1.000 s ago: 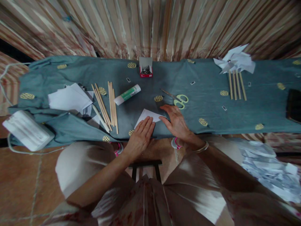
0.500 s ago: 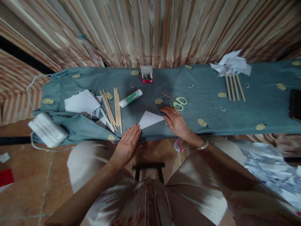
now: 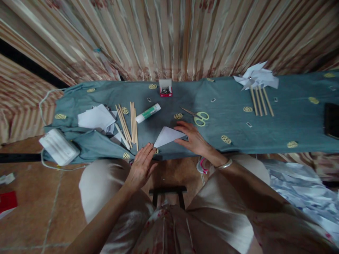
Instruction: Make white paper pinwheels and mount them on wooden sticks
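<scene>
At left I see loose white sheets (image 3: 95, 118) and bare wooden sticks (image 3: 134, 123), unused as far as I can judge. The left hand (image 3: 141, 163) lies flat, gripping nothing, fingertips at the near-left corner of a white paper (image 3: 167, 136), which looks already folded into a kite shape but uncut. Past the glue stick (image 3: 148, 113), the right hand (image 3: 193, 139) is loosely open, thumb and fingers parted around the paper's right tip. Scissors (image 3: 201, 118) lie just beyond; farther right, paper pinwheels (image 3: 258, 77) look finished. Beneath is a teal pineapple-print cloth (image 3: 227, 102); behind, a striped curtain (image 3: 174, 38).

Black object (image 3: 332, 120) partly offscreen.
</scene>
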### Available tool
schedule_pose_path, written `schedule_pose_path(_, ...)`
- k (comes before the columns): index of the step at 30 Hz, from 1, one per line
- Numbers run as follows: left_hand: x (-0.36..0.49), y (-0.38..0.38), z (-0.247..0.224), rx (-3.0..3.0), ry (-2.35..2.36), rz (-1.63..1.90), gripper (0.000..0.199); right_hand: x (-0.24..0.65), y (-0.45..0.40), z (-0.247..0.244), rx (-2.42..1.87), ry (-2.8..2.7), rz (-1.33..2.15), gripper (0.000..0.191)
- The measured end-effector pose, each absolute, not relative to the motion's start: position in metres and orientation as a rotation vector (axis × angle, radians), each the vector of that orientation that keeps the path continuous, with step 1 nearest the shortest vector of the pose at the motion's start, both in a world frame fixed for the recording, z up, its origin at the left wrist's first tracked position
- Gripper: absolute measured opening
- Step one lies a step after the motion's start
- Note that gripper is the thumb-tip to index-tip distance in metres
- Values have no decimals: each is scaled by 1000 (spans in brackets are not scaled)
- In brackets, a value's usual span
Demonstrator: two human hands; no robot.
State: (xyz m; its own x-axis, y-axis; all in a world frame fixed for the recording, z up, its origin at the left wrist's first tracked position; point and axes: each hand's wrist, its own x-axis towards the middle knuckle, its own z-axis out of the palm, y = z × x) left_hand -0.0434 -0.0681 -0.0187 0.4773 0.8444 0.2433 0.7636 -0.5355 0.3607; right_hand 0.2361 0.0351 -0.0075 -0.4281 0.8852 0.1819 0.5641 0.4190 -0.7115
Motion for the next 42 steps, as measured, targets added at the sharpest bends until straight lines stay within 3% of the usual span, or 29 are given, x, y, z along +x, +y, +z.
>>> schedule_pose_path(8,-31,-54,0,1950,1446,774,56,226,41,-5,-1175,-1965,986,9)
schedule_pose_path(14,-13,-11,14,1400,1410,1006,68,231,43,10,-1153,-1875,1038,9)
schedule_pose_path(18,-2,29,24,1238,1307,970,74,235,46,18,-1141,-1846,968,9)
schedule_pose_path(26,19,59,30,1010,1192,673,59,239,49,18,-1139,-1807,780,10)
schedule_pose_path(35,18,61,28,952,1253,850,40,259,57,21,-1323,-1804,467,29)
schedule_pose_path(42,11,65,30,948,1335,1021,30,280,67,4,-1709,-2086,152,31)
